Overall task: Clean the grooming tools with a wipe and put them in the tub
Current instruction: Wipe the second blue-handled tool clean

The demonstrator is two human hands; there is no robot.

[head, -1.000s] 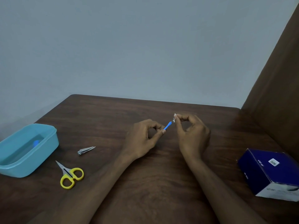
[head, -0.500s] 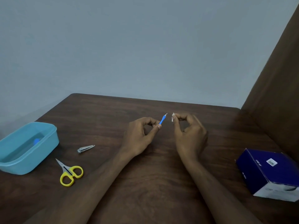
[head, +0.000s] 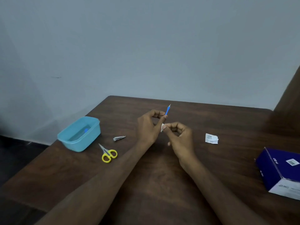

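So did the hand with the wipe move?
Yes: the right hand with the wipe moved left and closer to the person, nearer the nail clipper.

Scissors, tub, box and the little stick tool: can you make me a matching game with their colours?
Things:
1. scissors handles
2. tub
3. box
4. stick tool

Colours:
A. dark navy with a white end
B. yellow
C. bright blue with a thin metal tip
D. light turquoise

Pairs: 1-B, 2-D, 3-A, 4-C

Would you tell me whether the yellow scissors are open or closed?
Closed: the yellow scissors lie flat on the table, blades together in one point, finger loops side by side.
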